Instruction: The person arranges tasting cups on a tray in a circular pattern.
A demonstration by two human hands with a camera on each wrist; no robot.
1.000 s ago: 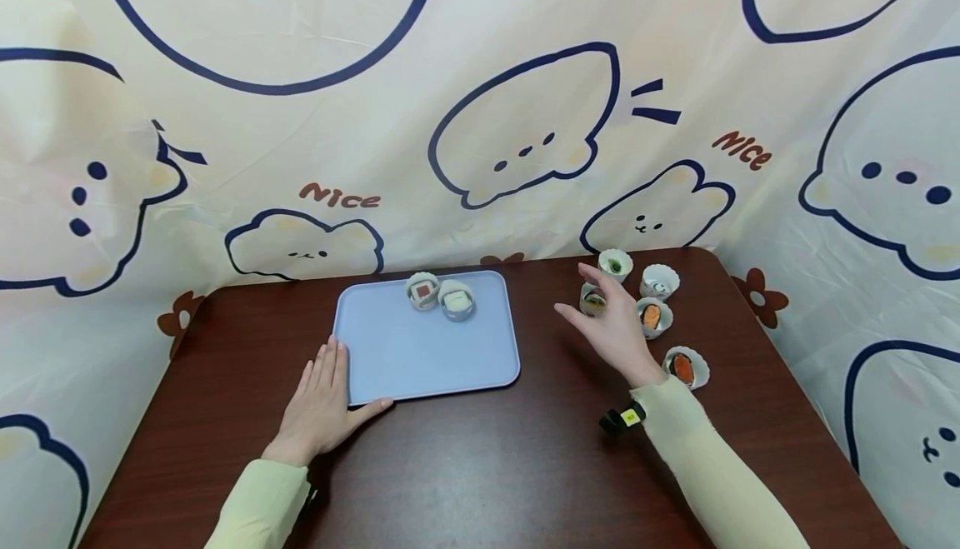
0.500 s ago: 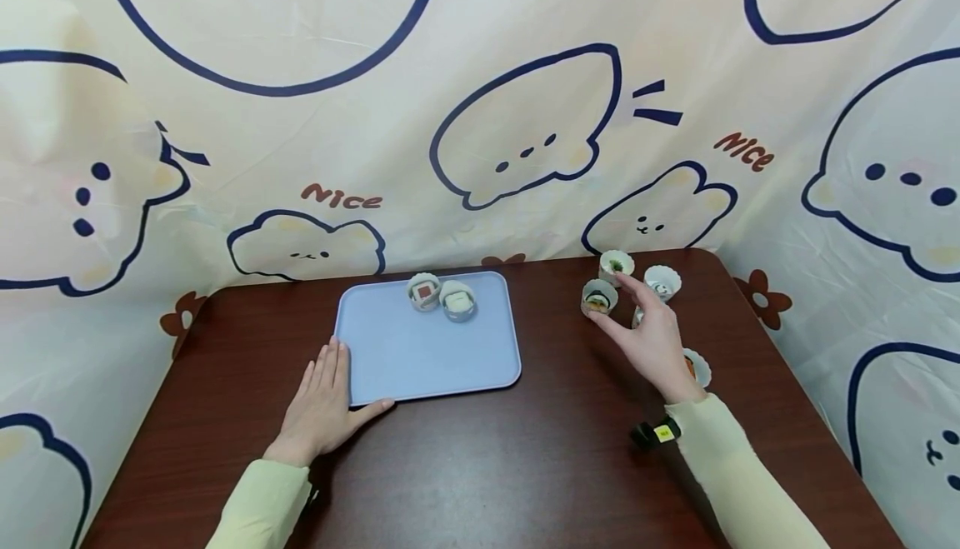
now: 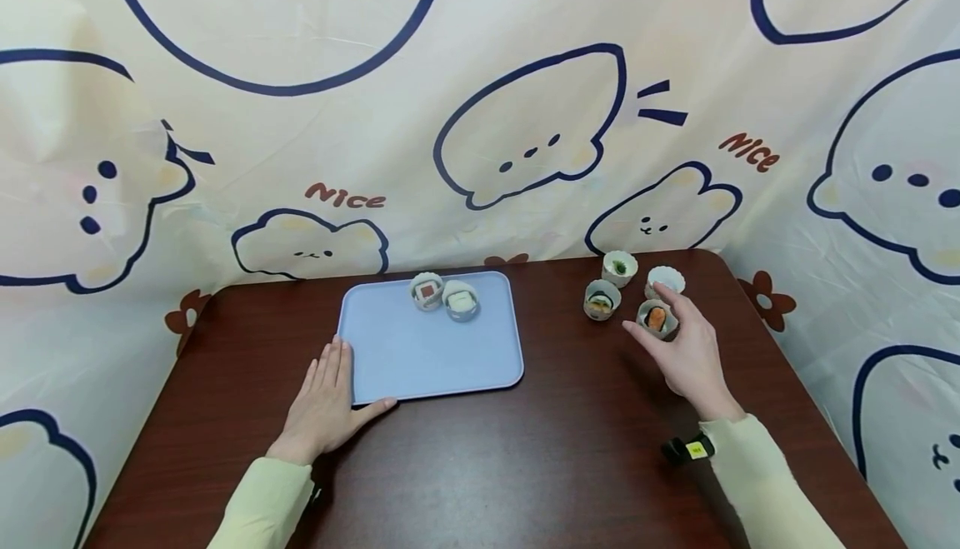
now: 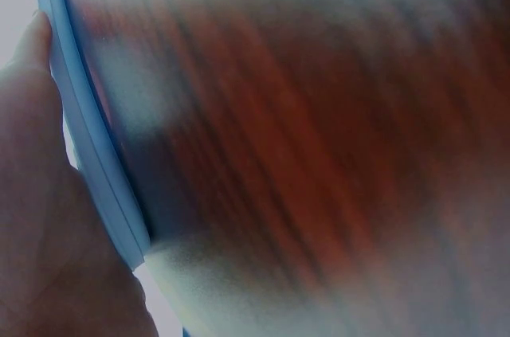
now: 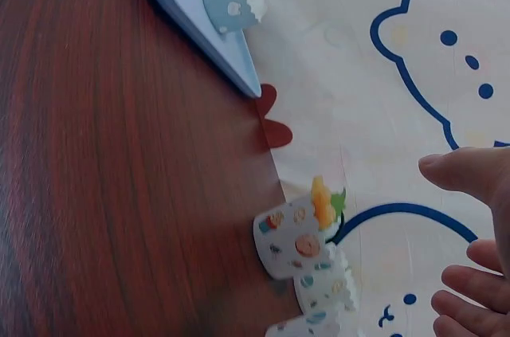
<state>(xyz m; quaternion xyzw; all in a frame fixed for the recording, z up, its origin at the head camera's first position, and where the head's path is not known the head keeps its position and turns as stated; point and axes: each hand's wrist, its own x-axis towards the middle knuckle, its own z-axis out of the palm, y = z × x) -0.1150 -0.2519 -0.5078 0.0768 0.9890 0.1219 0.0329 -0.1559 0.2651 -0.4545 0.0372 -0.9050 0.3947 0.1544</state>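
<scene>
My left hand [image 3: 321,399] lies flat with straight fingers along the left edge of the pale blue tray [image 3: 435,357], the thumb by its front edge. My right hand [image 3: 690,357] hovers with thumb and fingers spread around a paper cup [image 3: 651,328] that holds an orange-topped sushi piece [image 3: 657,318]. In the right wrist view the fingers [image 5: 470,289] stand apart with nothing between them. Just left of that hand is a cup with a yellowish sushi piece [image 3: 601,303]. Two small cups [image 3: 427,291] [image 3: 461,301] with sushi pieces stand at the tray's back.
Behind the right hand stand a cup with green filling [image 3: 619,268] and a white cup [image 3: 666,281]. The dark wooden table [image 3: 480,466] meets a cartoon-printed cloth [image 3: 525,99] at its back edge.
My right hand has moved right, from over the yellowish sushi's cup to the orange-topped one. The nearest cup with red-orange filling is now hidden behind it. My left hand has stayed.
</scene>
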